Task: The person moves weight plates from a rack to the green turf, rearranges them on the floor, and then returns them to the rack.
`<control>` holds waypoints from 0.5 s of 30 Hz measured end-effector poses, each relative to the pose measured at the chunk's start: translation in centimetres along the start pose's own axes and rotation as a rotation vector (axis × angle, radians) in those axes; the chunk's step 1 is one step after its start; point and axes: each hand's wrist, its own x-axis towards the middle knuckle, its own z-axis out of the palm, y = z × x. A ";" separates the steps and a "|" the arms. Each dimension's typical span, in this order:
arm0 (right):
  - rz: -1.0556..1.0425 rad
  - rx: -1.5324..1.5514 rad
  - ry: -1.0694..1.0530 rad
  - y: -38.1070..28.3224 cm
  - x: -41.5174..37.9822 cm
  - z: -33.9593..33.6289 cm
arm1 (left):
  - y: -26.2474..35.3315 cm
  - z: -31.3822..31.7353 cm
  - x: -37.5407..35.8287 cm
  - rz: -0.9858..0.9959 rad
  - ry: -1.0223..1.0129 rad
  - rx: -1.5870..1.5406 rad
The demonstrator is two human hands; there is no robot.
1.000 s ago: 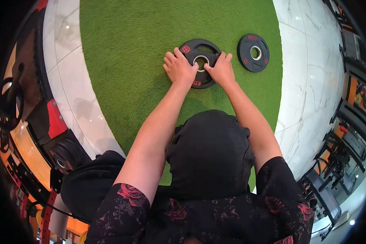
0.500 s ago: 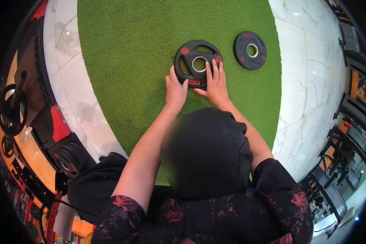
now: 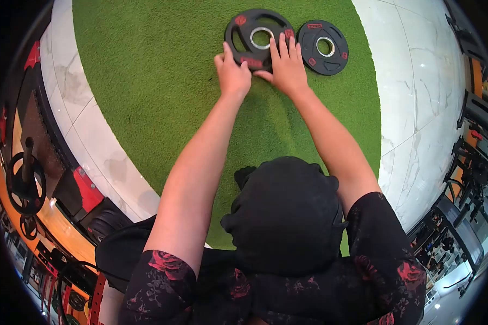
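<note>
A large black weight plate point(image 3: 248, 24) with red markings, a steel-ringed centre hole and cut-out grip slots is between my hands over the green turf. My left hand point(image 3: 233, 76) grips its near left edge, fingers along the outer side and thumb at the near rim. On the plate's right side, my right hand point(image 3: 288, 67) lays its fingers over the face, the thumb at the near edge. A smaller black weight plate point(image 3: 337, 46) lies flat on the turf just right of it, their rims close together.
Green turf point(image 3: 162, 97) spreads around the plates, bordered by white marble tiles point(image 3: 412, 70). At left stands equipment with a red-and-black frame point(image 3: 87, 189) and a black wheel-shaped part point(image 3: 26, 184). Gym machines point(image 3: 455, 233) line the right. A black cap point(image 3: 287, 216) fills the lower middle.
Both hands have moved forward, away from my body, with the large plate, which is now nearer the smaller plate. My arms are stretched further out, and the camera view has shifted.
</note>
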 end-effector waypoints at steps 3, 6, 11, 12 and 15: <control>0.121 -0.068 0.007 1.0 3.1 0.9 | -0.8 0.7 2.7 0.175 -0.196 -0.249; 0.220 -0.101 -0.020 1.3 4.8 1.4 | -1.8 -2.3 4.3 0.107 -0.265 -0.299; 0.137 -0.112 -0.083 -0.7 6.2 -2.2 | -4.4 -13.3 3.6 -0.036 -0.162 -0.232; 0.104 -0.111 -0.090 -2.0 7.1 -2.9 | -5.6 -15.6 3.2 -0.050 -0.066 -0.236; -0.043 -0.015 -0.104 -8.3 11.4 -3.9 | -9.3 -24.1 1.0 -0.130 0.131 -0.202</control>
